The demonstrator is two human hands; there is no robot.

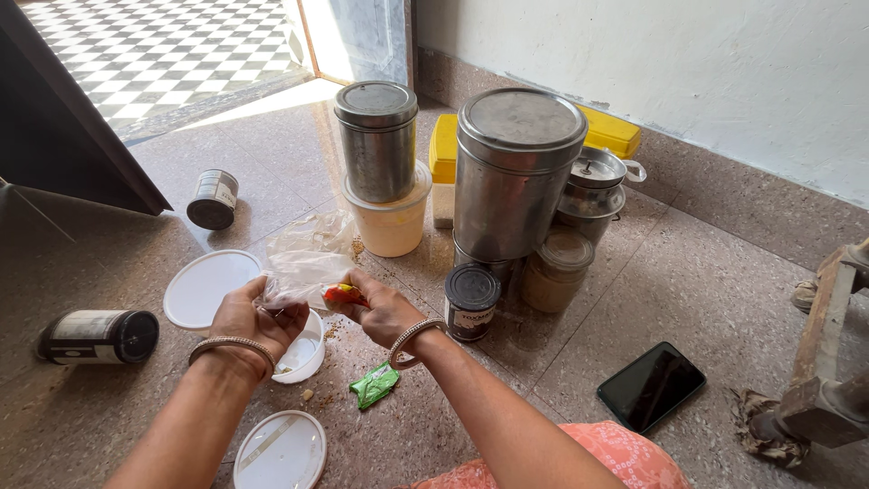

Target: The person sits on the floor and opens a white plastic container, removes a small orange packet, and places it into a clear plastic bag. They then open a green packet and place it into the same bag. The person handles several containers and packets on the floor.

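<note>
Clear, crinkled plastic is what you have between your hands: a transparent bag [303,263] held just left of the frame's centre, above a small white bowl [303,355]. Your left hand [253,321] has its fingers clenched on the bag's lower edge, and your right hand [380,308] pinches a small red and yellow packet [344,294] at the bag's right side; both wrists carry metal bangles. At 6 o'clock from the bowl a white round lid [281,451] lies flat on the speckled stone floor [724,299], and at 4 o'clock a crumpled green wrapper [374,385] lies among scattered crumbs. At 10 o'clock from the bowl rests a larger white lid [206,288]. Further at 9 o'clock a dark jar [98,337] lies on its side, and at 11 o'clock a small tin [213,199] lies tipped over. At 3 o'clock from your right hand stands a small dark-lidded jar [472,301], with a large steel canister [516,172] behind it. At 12 o'clock a smaller steel canister [377,140] sits on top of a cream plastic tub [389,226]. A yellow box [606,131] shows behind the canisters. At 4 o'clock, well apart, a black phone [651,386] lies face up.
</note>
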